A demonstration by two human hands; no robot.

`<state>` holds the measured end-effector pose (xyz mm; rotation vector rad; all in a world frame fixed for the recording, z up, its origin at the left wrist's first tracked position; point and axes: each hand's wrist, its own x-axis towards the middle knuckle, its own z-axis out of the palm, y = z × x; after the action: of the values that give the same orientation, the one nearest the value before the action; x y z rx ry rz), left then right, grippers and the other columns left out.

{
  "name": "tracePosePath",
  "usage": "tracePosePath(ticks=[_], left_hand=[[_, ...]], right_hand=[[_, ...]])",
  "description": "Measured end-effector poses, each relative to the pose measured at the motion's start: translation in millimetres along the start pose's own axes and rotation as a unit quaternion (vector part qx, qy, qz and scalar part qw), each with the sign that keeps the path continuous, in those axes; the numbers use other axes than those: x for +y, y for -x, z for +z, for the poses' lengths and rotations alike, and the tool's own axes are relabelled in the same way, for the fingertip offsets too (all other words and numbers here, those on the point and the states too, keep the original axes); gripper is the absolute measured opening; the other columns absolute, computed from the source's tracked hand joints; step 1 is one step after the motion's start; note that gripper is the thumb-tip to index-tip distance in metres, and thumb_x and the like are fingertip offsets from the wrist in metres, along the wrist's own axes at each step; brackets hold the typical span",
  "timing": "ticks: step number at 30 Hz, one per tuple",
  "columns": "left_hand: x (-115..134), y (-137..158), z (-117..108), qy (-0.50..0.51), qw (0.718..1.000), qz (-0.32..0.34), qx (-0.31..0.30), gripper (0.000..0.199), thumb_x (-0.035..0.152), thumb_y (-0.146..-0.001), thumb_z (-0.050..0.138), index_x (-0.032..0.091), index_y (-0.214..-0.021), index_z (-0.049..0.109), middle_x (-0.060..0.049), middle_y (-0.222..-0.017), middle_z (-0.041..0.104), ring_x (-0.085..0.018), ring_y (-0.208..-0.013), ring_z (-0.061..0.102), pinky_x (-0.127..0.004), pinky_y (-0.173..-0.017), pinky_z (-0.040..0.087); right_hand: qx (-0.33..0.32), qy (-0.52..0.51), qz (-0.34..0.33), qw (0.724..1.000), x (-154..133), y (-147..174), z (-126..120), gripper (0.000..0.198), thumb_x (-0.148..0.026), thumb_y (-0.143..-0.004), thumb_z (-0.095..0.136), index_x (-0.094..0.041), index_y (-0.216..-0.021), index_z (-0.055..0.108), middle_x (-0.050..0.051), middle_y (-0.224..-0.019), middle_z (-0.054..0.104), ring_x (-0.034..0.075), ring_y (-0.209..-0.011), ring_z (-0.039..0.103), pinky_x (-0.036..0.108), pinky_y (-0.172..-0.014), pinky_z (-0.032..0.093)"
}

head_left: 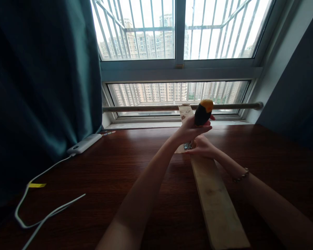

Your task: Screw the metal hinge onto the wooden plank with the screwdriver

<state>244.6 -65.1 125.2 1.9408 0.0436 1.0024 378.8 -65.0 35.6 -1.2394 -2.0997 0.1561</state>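
Observation:
My left hand (pixel 191 130) is wrapped around a screwdriver (pixel 203 111) with a black and yellow handle. The handle tilts up and away to the right, and its shaft is mostly hidden behind the hand. Just below, my right hand (pixel 202 146) curls its thumb and fingers in close beside a small metal plate with a hole (pixel 186 146); what they pinch is hidden. That plate sits at the junction of a long wooden plank (pixel 216 194), lying flat towards me, and another light wooden board (pixel 185 111) that shows behind my left hand.
The boards rest on a dark reddish-brown wooden table (pixel 114 166). To the left lie a white power strip (pixel 85 143), a white cable (pixel 49 215) and a yellow strip (pixel 37 185). A dark blue-green curtain (pixel 47 69) hangs at left, and a barred window (pixel 143 64) stands behind.

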Motion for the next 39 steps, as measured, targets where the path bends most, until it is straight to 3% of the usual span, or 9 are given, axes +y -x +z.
tracePosePath(ticks=[3,7,10,13,17,22,29,36,39], left_hand=[[-1.2,0.3,-5.9,-0.106,0.994,0.011,0.025,0.031,0.027,-0.071,0.062,0.015,-0.098,0.055,-0.002,-0.077,0.052,-0.014,-0.072,0.049,-0.027,-0.068,0.041],[-6.7,1.8,-11.0,-0.276,0.958,0.004,0.073,0.039,0.031,-0.070,0.064,0.014,-0.101,0.048,-0.004,-0.083,0.051,-0.017,-0.075,0.048,-0.030,-0.068,0.041],[-9.2,1.7,-11.4,-0.321,0.945,0.027,0.062,0.036,0.031,-0.068,0.066,0.014,-0.095,0.050,-0.003,-0.082,0.053,-0.016,-0.073,0.048,-0.028,-0.067,0.041],[-5.9,0.8,-10.5,-0.317,0.947,0.033,0.052,0.025,0.028,-0.067,0.067,0.015,-0.083,0.054,-0.001,-0.076,0.055,-0.014,-0.069,0.048,-0.026,-0.065,0.040],[5.5,2.3,-13.1,-0.239,0.970,-0.031,0.021,0.024,0.028,-0.063,0.069,0.012,-0.076,0.058,-0.002,-0.072,0.057,-0.014,-0.069,0.052,-0.026,-0.064,0.042],[15.5,7.9,-22.3,-0.093,0.989,-0.113,-0.001,0.025,0.022,-0.064,0.067,0.011,-0.084,0.057,-0.006,-0.083,0.062,-0.016,-0.077,0.058,-0.030,-0.070,0.046],[14.0,6.7,-5.9,-0.155,0.978,-0.133,-0.031,0.007,0.018,-0.075,0.053,0.015,-0.076,0.047,0.001,-0.074,0.048,-0.009,-0.064,0.052,-0.022,-0.057,0.043],[-4.5,-0.2,3.0,-0.197,0.973,-0.104,0.065,0.038,0.046,-0.071,0.059,0.016,-0.057,0.041,0.004,-0.056,0.042,-0.008,-0.053,0.042,-0.022,-0.050,0.033],[-5.9,-0.1,0.2,-0.145,0.984,-0.102,0.020,0.033,0.043,-0.072,0.060,0.014,-0.060,0.048,0.000,-0.061,0.050,-0.010,-0.060,0.048,-0.023,-0.057,0.038]], right_hand=[[-0.005,-0.008,0.003,1.000,0.8,-0.6,0.8,0.063,-0.044,-0.056,0.075,-0.015,-0.109,0.056,0.010,-0.105,0.061,0.033,-0.102,0.052,0.046,-0.088,0.041],[-0.013,-0.009,0.004,1.000,1.0,-0.4,0.8,0.063,-0.043,-0.057,0.075,-0.015,-0.109,0.056,0.011,-0.104,0.062,0.032,-0.101,0.053,0.045,-0.086,0.043],[-0.022,-0.017,0.003,1.000,0.9,0.0,0.5,0.058,-0.042,-0.059,0.074,-0.014,-0.107,0.058,0.011,-0.102,0.063,0.031,-0.099,0.055,0.042,-0.084,0.044],[-0.021,-0.024,0.005,0.999,0.4,0.5,-0.2,0.054,-0.041,-0.059,0.075,-0.014,-0.103,0.060,0.010,-0.098,0.064,0.030,-0.095,0.056,0.041,-0.081,0.045],[-0.030,-0.015,0.015,0.999,-0.3,0.7,-1.8,0.049,-0.042,-0.059,0.074,-0.016,-0.099,0.062,0.008,-0.092,0.065,0.030,-0.090,0.057,0.042,-0.079,0.045],[-0.008,0.018,0.004,1.000,1.9,0.2,-1.1,0.064,-0.045,-0.056,0.075,-0.016,-0.110,0.057,0.011,-0.110,0.057,0.031,-0.104,0.050,0.044,-0.088,0.041],[-0.013,0.012,0.009,1.000,3.1,0.8,1.7,0.055,-0.045,-0.058,0.073,-0.016,-0.102,0.060,0.011,-0.103,0.060,0.033,-0.103,0.051,0.045,-0.087,0.043],[-0.004,-0.004,-0.018,1.000,0.5,0.6,-0.1,0.060,-0.044,-0.059,0.073,-0.016,-0.109,0.057,0.010,-0.108,0.060,0.033,-0.104,0.052,0.044,-0.087,0.043],[0.003,-0.005,0.004,1.000,5.5,2.3,3.4,0.063,-0.047,-0.058,0.073,-0.016,-0.110,0.057,0.010,-0.102,0.062,0.033,-0.099,0.055,0.043,-0.083,0.045]])
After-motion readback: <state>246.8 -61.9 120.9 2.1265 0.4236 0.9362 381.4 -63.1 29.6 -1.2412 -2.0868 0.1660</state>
